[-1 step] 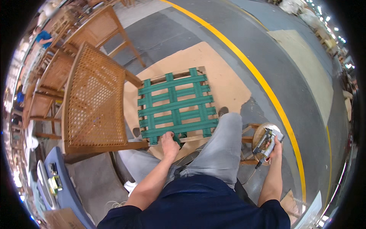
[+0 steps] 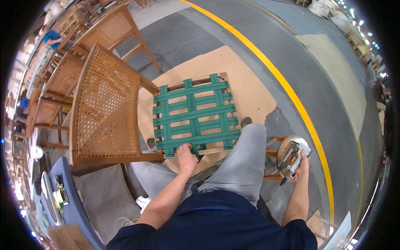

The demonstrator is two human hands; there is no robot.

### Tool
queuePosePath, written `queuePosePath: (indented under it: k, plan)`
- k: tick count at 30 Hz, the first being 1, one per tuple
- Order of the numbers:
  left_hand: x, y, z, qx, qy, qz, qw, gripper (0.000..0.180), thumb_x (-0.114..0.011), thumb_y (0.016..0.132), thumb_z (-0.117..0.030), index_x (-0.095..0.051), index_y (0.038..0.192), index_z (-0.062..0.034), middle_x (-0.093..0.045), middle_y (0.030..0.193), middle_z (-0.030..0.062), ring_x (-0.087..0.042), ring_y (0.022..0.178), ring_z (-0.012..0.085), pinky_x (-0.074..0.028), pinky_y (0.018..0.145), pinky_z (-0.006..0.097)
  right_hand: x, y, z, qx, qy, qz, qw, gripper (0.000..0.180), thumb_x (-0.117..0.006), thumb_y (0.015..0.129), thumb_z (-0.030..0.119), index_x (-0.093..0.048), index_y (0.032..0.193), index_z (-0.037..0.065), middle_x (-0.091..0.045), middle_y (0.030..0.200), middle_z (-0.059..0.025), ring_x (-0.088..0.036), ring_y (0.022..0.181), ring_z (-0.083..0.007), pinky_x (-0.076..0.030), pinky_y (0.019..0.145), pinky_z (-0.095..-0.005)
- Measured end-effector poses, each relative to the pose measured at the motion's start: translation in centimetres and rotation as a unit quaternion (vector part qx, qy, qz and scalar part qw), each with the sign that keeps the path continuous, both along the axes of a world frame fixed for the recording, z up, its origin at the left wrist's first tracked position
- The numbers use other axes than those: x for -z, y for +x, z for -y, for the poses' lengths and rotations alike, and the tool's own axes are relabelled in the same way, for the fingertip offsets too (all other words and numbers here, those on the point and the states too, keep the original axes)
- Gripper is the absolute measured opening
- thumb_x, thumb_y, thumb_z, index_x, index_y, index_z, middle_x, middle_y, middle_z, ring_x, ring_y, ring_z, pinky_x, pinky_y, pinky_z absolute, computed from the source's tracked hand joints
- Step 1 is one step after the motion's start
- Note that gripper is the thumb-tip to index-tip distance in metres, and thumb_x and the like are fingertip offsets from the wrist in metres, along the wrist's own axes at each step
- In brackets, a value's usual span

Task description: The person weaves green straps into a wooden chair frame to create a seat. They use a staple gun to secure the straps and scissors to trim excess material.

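A square wooden seat frame [image 2: 208, 151] woven with green webbing straps [image 2: 193, 114] rests in front of my knees. My left hand [image 2: 187, 157] grips the end of a green strap at the frame's near edge. Off to the right, my right hand [image 2: 301, 163] holds a metal staple gun [image 2: 291, 155] above a small round wooden stool [image 2: 283, 146], apart from the frame.
A cane-backed wooden chair [image 2: 108, 110] stands close on the left, with more chairs [image 2: 112, 31] behind it. A cardboard sheet [image 2: 250, 87] lies under the frame. A yellow floor line [image 2: 291, 100] runs on the right. A blue case [image 2: 73, 204] sits lower left.
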State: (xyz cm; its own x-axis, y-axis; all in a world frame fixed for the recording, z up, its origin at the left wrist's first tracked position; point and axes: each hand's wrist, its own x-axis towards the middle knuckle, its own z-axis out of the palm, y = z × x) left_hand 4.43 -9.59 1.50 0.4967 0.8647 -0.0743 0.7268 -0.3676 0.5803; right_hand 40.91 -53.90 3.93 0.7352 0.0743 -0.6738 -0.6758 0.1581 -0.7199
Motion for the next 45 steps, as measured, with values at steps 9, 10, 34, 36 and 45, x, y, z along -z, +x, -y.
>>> queuePosePath:
  k: [9,10,34,36,45]
  plan:
    - [-0.1,1.6,1.9,0.007,0.074,-0.096,0.993,0.047,-0.069,0.093,-0.045,-0.071,0.119,-0.0054,-0.062,0.123,0.0179,-0.050,0.128,0.0403,-0.033,0.116,0.060,-4.4,-1.8,-2.3,-0.195,-0.552,0.200,0.785,0.046,-0.078,0.094,0.026,-0.070,0.131,-0.001,-0.074,0.117,-0.0149,-0.069,0.108,-0.0272,-0.055,0.094,-0.0395]
    - [0.4,1.2,1.5,0.000,0.093,-0.090,0.992,0.046,-0.067,0.094,-0.044,-0.071,0.117,-0.0048,-0.063,0.122,0.0176,-0.050,0.128,0.0401,-0.029,0.118,0.061,-4.5,-3.0,-4.6,-0.210,-0.589,0.268,0.733,0.045,-0.078,0.094,0.023,-0.070,0.130,-0.002,-0.074,0.117,-0.0145,-0.068,0.112,-0.0250,-0.054,0.096,-0.0375]
    - [3.8,1.6,-2.4,-0.009,-0.031,0.008,0.999,0.032,-0.055,0.099,-0.028,-0.074,0.093,-0.0036,-0.075,0.099,0.0132,-0.067,0.098,0.0371,-0.037,0.111,0.059,-2.6,-17.1,-33.9,-0.518,-0.094,0.340,0.779,0.034,-0.074,0.098,0.025,-0.073,0.123,0.002,-0.075,0.121,-0.0155,-0.072,0.106,-0.0245,-0.056,0.093,-0.0371]
    - [3.4,0.8,-2.2,-0.010,-0.130,0.049,0.990,0.030,-0.053,0.102,-0.025,-0.073,0.096,-0.0033,-0.075,0.094,0.0134,-0.069,0.085,0.0337,-0.054,0.092,0.053,-0.5,-18.7,-33.7,-0.643,-0.180,0.269,0.694,0.040,-0.073,0.098,0.034,-0.075,0.118,-0.001,-0.076,0.116,-0.0202,-0.073,0.106,-0.0284,-0.055,0.094,-0.0396]
    - [2.8,-1.8,-0.7,-0.312,-0.669,0.325,0.592,0.016,-0.050,0.110,-0.020,-0.058,0.115,-0.0073,-0.055,0.075,0.0028,-0.052,0.061,0.0161,-0.045,0.050,0.030,7.7,-22.6,-34.4,-0.697,-0.316,0.228,0.602,0.047,-0.066,0.098,0.041,-0.077,0.107,-0.004,-0.074,0.109,-0.0288,-0.071,0.108,-0.0422,-0.054,0.095,-0.0496]
